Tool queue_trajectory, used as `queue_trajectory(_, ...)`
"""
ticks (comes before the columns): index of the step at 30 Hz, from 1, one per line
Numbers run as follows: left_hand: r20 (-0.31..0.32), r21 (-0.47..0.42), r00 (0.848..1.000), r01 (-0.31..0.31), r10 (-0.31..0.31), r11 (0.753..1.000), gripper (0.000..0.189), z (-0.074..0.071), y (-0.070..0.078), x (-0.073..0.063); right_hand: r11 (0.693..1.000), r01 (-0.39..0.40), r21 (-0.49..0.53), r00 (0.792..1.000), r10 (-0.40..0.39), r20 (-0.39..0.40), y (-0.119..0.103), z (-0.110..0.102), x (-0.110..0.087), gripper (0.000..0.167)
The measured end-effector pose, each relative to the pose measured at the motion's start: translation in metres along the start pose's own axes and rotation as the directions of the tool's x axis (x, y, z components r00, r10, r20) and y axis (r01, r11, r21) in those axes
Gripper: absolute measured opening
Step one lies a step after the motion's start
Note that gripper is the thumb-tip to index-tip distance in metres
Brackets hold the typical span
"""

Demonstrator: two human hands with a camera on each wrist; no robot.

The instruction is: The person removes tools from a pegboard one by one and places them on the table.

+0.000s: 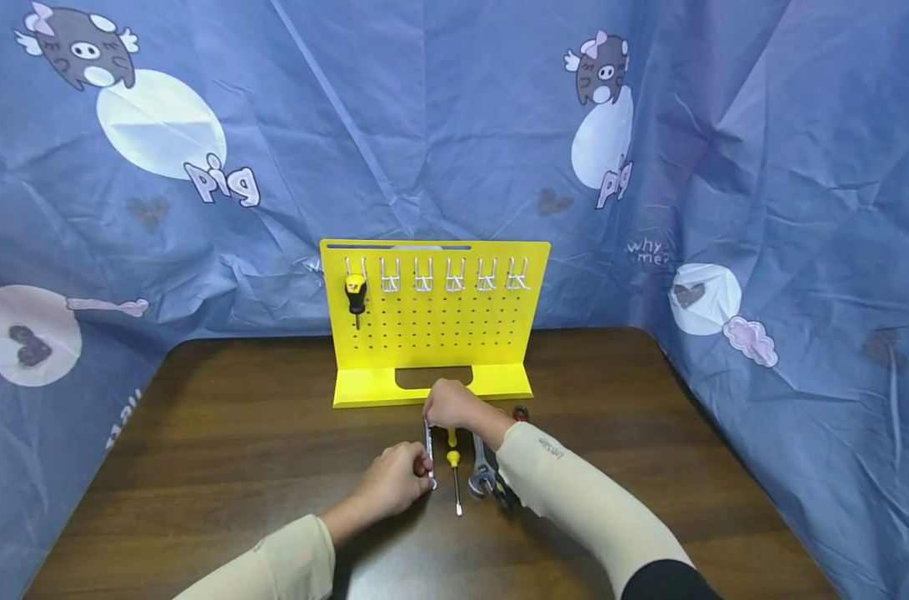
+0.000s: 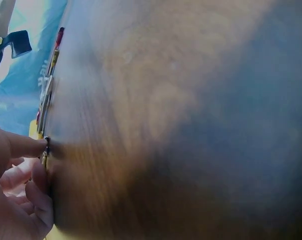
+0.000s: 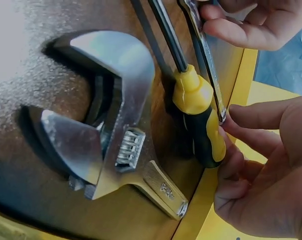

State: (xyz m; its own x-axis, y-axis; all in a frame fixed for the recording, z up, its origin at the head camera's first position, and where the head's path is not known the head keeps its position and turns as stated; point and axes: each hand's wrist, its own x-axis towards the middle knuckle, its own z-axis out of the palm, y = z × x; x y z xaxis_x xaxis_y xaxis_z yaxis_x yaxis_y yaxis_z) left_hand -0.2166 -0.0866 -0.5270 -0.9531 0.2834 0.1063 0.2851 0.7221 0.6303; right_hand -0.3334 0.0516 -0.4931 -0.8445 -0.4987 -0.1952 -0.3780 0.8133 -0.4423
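A slim silver wrench [image 1: 429, 450] lies lengthwise on the table between my hands. My right hand [image 1: 451, 403] pinches its far end, close to the yellow pegboard; the right wrist view shows thumb and finger meeting at the tip of the wrench [image 3: 209, 60]. At the near end, my left hand [image 1: 397, 481] holds the wrench between thumb and fingers. Just right of it is a yellow-and-black screwdriver [image 1: 454, 460], its blade toward me. An adjustable wrench [image 3: 133, 145] with wide jaws lies beside that screwdriver, partly under my right forearm in the head view.
Behind the tools stands a yellow pegboard [image 1: 454, 333] with a row of metal hooks [image 1: 422, 279]. A stubby screwdriver [image 1: 356, 293] hangs at its left end. Another tool with a red end [image 1: 521, 413] is partly covered by my right arm. Blue printed cloth surrounds the wooden table [image 1: 259, 433].
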Motion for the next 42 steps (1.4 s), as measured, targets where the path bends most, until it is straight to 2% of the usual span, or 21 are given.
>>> queue_trajectory(4, -0.003, 0.018, 1.0, 0.011, -0.011, 1.0, 0.025, 0.002, -0.003, 0.0, 0.997, 0.032, -0.077, 0.999, -0.031, 0.008, -0.002, 0.001, -0.002, 0.043)
queue_trajectory(8, 0.007, 0.021, 1.0, 0.023, -0.023, 1.0, 0.025, -0.001, 0.0, 0.0, 0.993, 0.032, -0.117, 0.999, -0.031, 0.011, -0.003, 0.002, -0.003, 0.046)
queue_trajectory(17, 0.016, 0.013, 1.0, 0.021, -0.022, 1.0, 0.025, -0.002, 0.0, 0.001, 0.994, 0.022, -0.108, 1.0, -0.02, 0.02, -0.005, 0.001, -0.003, 0.048)
queue_trajectory(21, 0.009, -0.031, 1.0, -0.013, 0.014, 0.999, 0.022, -0.004, -0.001, 0.0, 0.993, 0.025, -0.113, 1.0, -0.023, 0.019, -0.005, 0.0, -0.003, 0.045)
queue_trajectory(23, 0.003, -0.067, 1.0, -0.026, 0.026, 0.997, 0.018, -0.007, -0.003, 0.002, 0.995, 0.026, -0.095, 1.0, -0.027, -0.008, -0.006, -0.001, -0.003, 0.035)
queue_trajectory(25, -0.003, -0.123, 1.0, -0.008, 0.008, 0.992, 0.014, -0.012, -0.006, 0.005, 0.998, 0.032, -0.056, 0.998, -0.036, -0.06, -0.008, -0.004, -0.003, 0.022)
queue_trajectory(27, -0.021, -0.184, 0.999, 0.034, -0.039, 0.982, 0.012, -0.02, -0.011, 0.012, 0.999, 0.051, 0.002, 0.99, -0.05, -0.134, -0.011, -0.009, -0.001, 0.017)
queue_trajectory(29, -0.058, -0.247, 0.993, 0.088, -0.106, 0.965, 0.009, -0.032, -0.017, 0.023, 0.994, 0.092, 0.066, 0.972, -0.075, -0.222, -0.014, -0.014, 0.003, 0.018)
queue_trajectory(31, -0.123, -0.299, 0.977, 0.131, -0.174, 0.945, 0.005, -0.046, -0.023, 0.036, 0.984, 0.134, 0.119, 0.949, -0.093, -0.302, -0.019, -0.02, 0.009, 0.02)
queue_trajectory(33, -0.21, -0.328, 0.951, 0.148, -0.225, 0.933, 0.005, -0.061, -0.03, 0.05, 0.971, 0.178, 0.157, 0.922, -0.109, -0.372, -0.027, -0.027, 0.016, 0.02)
queue_trajectory(37, -0.367, -0.374, 0.877, 0.165, -0.31, 0.912, 0.016, -0.089, -0.046, 0.074, 0.945, 0.243, 0.221, 0.872, -0.113, -0.477, -0.049, -0.039, 0.03, 0.023)
queue_trajectory(40, -0.436, -0.426, 0.822, 0.17, -0.366, 0.889, 0.022, -0.103, -0.057, 0.088, 0.928, 0.268, 0.259, 0.856, -0.106, -0.506, -0.067, -0.047, 0.039, 0.032)
queue_trajectory(42, -0.455, -0.461, 0.801, 0.162, -0.389, 0.873, 0.025, -0.109, -0.063, 0.096, 0.922, 0.264, 0.284, 0.861, -0.092, -0.5, -0.078, -0.052, 0.044, 0.045)
